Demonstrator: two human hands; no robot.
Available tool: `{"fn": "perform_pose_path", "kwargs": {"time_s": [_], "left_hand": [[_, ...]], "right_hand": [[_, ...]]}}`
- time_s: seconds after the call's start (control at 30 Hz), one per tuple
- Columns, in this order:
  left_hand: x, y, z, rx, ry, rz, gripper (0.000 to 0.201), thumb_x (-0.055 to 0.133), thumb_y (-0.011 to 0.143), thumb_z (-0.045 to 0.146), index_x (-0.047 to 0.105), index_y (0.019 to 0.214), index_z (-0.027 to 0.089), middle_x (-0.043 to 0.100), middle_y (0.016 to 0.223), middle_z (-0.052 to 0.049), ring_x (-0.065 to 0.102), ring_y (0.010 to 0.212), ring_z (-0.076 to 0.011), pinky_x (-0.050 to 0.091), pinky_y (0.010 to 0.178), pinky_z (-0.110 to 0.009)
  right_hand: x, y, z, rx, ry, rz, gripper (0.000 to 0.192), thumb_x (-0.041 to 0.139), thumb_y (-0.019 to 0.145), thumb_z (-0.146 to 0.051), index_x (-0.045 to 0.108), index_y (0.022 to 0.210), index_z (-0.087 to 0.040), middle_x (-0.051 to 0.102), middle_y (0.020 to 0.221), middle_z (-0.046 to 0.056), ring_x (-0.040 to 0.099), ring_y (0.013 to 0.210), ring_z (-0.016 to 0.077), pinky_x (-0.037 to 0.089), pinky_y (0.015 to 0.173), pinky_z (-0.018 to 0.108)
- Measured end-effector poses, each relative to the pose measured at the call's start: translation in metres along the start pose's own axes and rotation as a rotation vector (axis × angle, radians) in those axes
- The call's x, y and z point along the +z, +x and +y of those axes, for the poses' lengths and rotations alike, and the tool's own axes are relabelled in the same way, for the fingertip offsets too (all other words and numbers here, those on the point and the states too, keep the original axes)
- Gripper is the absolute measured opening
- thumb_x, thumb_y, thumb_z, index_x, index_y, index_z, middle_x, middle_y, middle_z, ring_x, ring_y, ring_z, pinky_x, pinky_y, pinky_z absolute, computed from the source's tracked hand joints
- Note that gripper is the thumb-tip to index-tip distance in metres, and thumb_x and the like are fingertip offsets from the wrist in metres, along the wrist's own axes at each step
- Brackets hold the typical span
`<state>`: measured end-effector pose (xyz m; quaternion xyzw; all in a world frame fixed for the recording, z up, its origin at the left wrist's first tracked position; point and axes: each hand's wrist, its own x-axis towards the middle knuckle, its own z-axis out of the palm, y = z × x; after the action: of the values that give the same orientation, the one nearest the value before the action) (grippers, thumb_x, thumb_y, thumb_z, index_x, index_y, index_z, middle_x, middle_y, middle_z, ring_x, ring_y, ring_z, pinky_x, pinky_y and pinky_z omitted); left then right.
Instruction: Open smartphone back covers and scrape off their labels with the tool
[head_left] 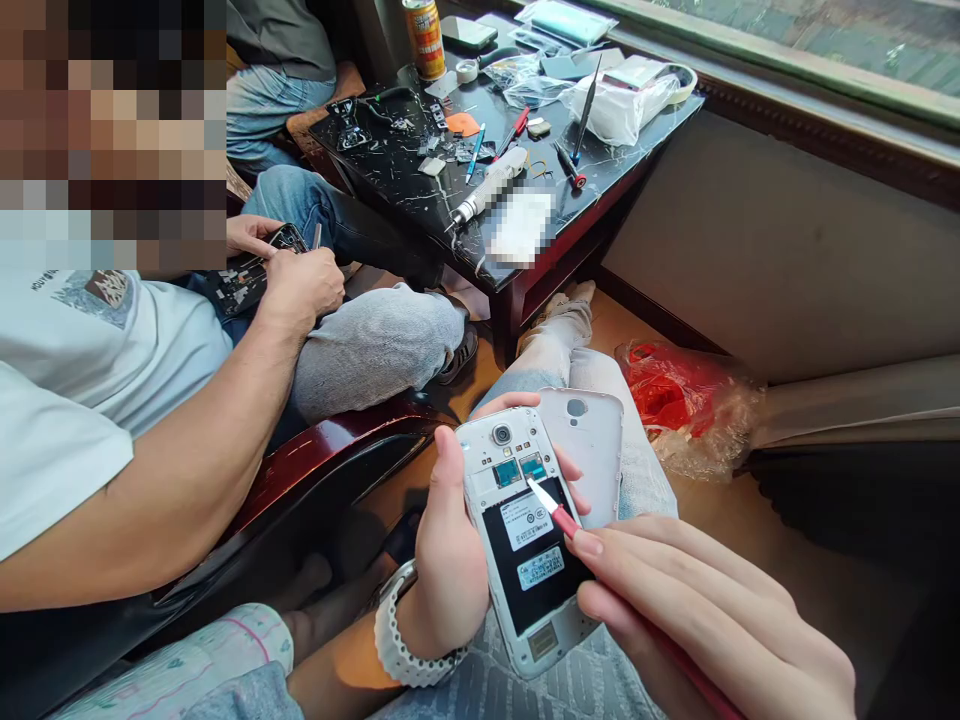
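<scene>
My left hand [448, 560] grips a white smartphone [487, 470] with its back cover off, black battery [536, 570] and card slots showing. The removed white back cover [592, 450] sits tucked behind the phone, held by the same hand's fingers. My right hand [712, 620] holds a red pry tool [562, 520] whose white tip touches the top edge of the battery, beside the card slots. Both hands are over my lap, in grey jeans.
A person on my left, in a white shirt, works on a dark opened phone [255, 270] with both hands. A dark low table [420, 190] ahead carries screwdrivers, tweezers, plastic bags and a can [424, 38]. A red plastic bag [675, 400] lies on the floor.
</scene>
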<state>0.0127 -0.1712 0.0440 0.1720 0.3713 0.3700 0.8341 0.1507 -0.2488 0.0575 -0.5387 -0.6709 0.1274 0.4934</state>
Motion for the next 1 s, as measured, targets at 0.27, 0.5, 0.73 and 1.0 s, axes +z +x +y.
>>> {"fn": "perform_pose_path", "kwargs": {"time_s": [0.27,0.5,0.73,1.0], "left_hand": [[0.003,0.002,0.002,-0.017,-0.004,-0.013,0.064,0.047,0.099,0.075,0.054,0.135,0.022,0.075,0.092,-0.010,0.076,0.077,-0.0280,0.062,0.068,-0.037],[0.001,0.000,0.001,-0.025,-0.015,0.001,0.065,0.055,0.096,0.074,0.054,0.135,0.022,0.075,0.092,-0.010,0.076,0.074,-0.0278,0.062,0.064,-0.036],[0.004,-0.002,0.002,0.004,0.038,0.015,0.066,0.051,0.097,0.075,0.056,0.133,0.021,0.075,0.089,-0.011,0.077,0.079,-0.0303,0.063,0.069,-0.038],[0.002,-0.001,0.000,0.034,0.039,0.063,0.066,0.056,0.094,0.074,0.059,0.132,0.020,0.074,0.087,-0.011,0.073,0.074,-0.0267,0.062,0.068,-0.036]], "right_hand": [[-0.001,-0.007,0.004,-0.025,-0.062,0.002,0.015,0.077,0.093,-0.003,0.074,0.107,-0.007,0.080,0.093,0.005,0.077,0.088,0.0118,0.067,0.080,0.018],[0.000,-0.011,0.002,0.021,-0.086,0.003,0.013,0.078,0.094,-0.006,0.074,0.106,-0.009,0.081,0.095,0.005,0.078,0.089,0.0139,0.068,0.081,0.020],[-0.001,-0.004,0.002,0.020,-0.025,-0.009,0.013,0.077,0.093,-0.003,0.074,0.104,-0.009,0.081,0.092,0.006,0.079,0.082,0.0167,0.069,0.075,0.021],[0.002,-0.004,0.010,-0.062,0.044,0.006,0.016,0.074,0.089,0.005,0.075,0.101,-0.004,0.080,0.091,0.010,0.079,0.081,0.0166,0.069,0.080,0.021]]}}
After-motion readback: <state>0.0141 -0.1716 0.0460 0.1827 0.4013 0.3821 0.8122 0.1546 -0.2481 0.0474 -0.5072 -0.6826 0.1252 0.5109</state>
